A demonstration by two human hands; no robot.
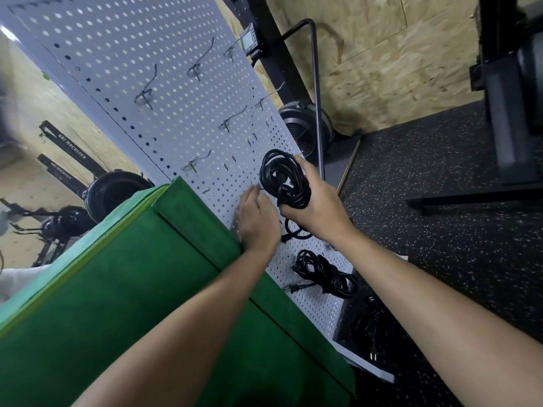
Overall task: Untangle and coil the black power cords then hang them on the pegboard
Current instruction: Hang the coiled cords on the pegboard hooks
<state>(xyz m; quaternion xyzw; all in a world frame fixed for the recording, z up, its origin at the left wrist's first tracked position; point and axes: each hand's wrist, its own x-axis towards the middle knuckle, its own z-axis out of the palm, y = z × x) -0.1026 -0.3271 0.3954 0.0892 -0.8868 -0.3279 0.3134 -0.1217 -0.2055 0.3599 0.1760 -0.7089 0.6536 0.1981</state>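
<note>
My right hand [316, 205] grips a coiled black power cord [283, 177] and holds it against the white pegboard [164, 83]. My left hand [258, 220] rests on the board just left of the coil, its fingertips at a metal hook [255, 188] by the coil's edge. Under my right hand a black cord loop [295, 230] hangs on the board. Lower down a second coiled cord [326, 274] hangs with its plug pointing left. More black cord [371, 327] lies on the floor at the board's foot, dark and hard to make out.
Several bare metal hooks [145, 91] stick out of the pegboard higher up. A green fabric box [132, 289] stands against the board's left side under my left forearm. Black speckled rubber floor [440, 230] spreads right. Fan machines [305, 127] and a black stand [505, 113] sit behind.
</note>
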